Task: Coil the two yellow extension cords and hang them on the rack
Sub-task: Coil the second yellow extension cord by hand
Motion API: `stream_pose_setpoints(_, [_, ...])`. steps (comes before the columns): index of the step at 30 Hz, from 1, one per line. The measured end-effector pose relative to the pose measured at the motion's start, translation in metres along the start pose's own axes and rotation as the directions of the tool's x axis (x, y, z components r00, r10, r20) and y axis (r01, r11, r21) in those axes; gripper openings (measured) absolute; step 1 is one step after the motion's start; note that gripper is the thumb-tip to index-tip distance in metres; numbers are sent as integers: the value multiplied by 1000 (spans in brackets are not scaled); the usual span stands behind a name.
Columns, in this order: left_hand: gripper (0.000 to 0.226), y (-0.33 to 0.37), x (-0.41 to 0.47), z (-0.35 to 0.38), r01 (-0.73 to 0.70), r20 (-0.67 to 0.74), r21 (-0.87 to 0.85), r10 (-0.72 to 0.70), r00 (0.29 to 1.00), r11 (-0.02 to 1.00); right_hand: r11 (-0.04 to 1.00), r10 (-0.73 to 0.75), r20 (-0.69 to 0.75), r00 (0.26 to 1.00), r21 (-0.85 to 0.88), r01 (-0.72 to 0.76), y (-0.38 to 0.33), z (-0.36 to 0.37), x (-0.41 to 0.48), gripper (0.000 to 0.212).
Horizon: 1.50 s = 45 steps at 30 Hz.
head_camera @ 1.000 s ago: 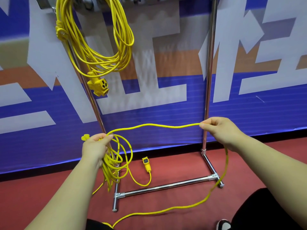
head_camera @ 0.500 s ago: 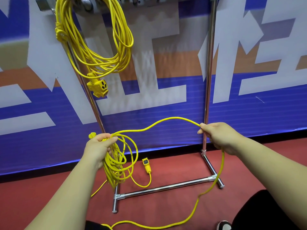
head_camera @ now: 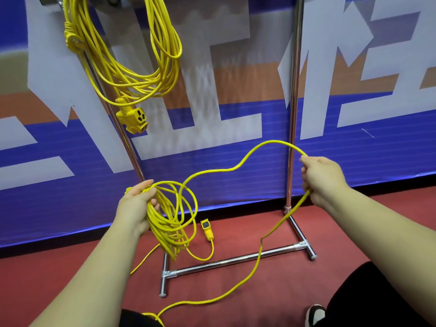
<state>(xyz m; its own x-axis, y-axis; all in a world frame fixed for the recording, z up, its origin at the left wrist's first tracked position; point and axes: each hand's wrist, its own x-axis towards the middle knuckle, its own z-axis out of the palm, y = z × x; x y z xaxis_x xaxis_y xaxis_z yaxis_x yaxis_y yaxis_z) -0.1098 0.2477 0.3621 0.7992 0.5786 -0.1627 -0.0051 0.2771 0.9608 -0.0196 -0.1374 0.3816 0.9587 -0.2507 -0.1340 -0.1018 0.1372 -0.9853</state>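
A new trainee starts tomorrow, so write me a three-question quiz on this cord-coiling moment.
1. True or false: a coiled yellow extension cord already hangs on the chrome tube rack.
2. The left hand grips: A) a bundle of yellow cord loops; B) a rack pole; C) nothing.
3. Which hand pinches the loose stretch of the second yellow cord, and where does that cord's small yellow socket lie?
Key: 1 true; 2 A; 3 the right hand, on the red floor.
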Motion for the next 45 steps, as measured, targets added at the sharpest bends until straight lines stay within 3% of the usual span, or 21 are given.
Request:
stream_pose_setpoints(3, [29, -4, 4, -2, 39, -77, -22, -41, 996, 999, 997, 34, -78, 996, -66, -39, 5, -4, 8, 18])
stream_pose_setpoints(5, [29, -7, 5, -2, 44, -90, -6, -45, 995, 999, 991, 78, -46, 996, -109, -82, 7, -3, 8, 10])
stream_pose_setpoints(11, [35, -2, -6, 8, 12, 57, -8, -12, 998, 1000, 967, 243, 291, 925, -144, -209, 4, 11, -18, 9])
stream_pose_setpoints(15, [38, 9, -26, 24, 60, 234, -110, -33, 972, 992, 980, 196, 359, 912, -91, -174, 1, 23, -28, 5])
stream_pose_setpoints(19, [46, 14, -45, 38, 116, 417, -127, -53, 908, 985, 982, 157, 417, 895, -158, -99, 10, 30, -35, 11])
stream_pose_setpoints(25, [39, 11, -53, 50, 233, 521, -148, -124, 844, 961, 988, 59, 474, 879, -152, 16, 14, 38, -41, 9])
stream_pose_setpoints(29, [38, 0, -47, 54, 205, 418, -84, -152, 896, 975, 994, -82, 472, 878, -24, 105, 5, 38, -39, 15])
stream_pose_setpoints(35, [41, -33, -22, 49, 155, 54, -7, -155, 986, 988, 991, -124, 350, 929, 94, 97, -5, 33, -34, 20])
stream_pose_setpoints(40, [48, -43, 13, 18, 139, -316, -71, -155, 936, 988, 980, -83, 200, 976, 193, 43, -13, 17, -14, 22])
stream_pose_setpoints(42, [47, -42, 20, 5, 145, -360, -92, -168, 917, 985, 983, -71, 194, 978, 183, 35, -12, 13, -10, 22])
stream_pose_setpoints(45, [47, -39, 24, -1, 151, -277, -107, -175, 945, 983, 990, -51, 255, 966, 137, 16, -6, 15, -16, 20])
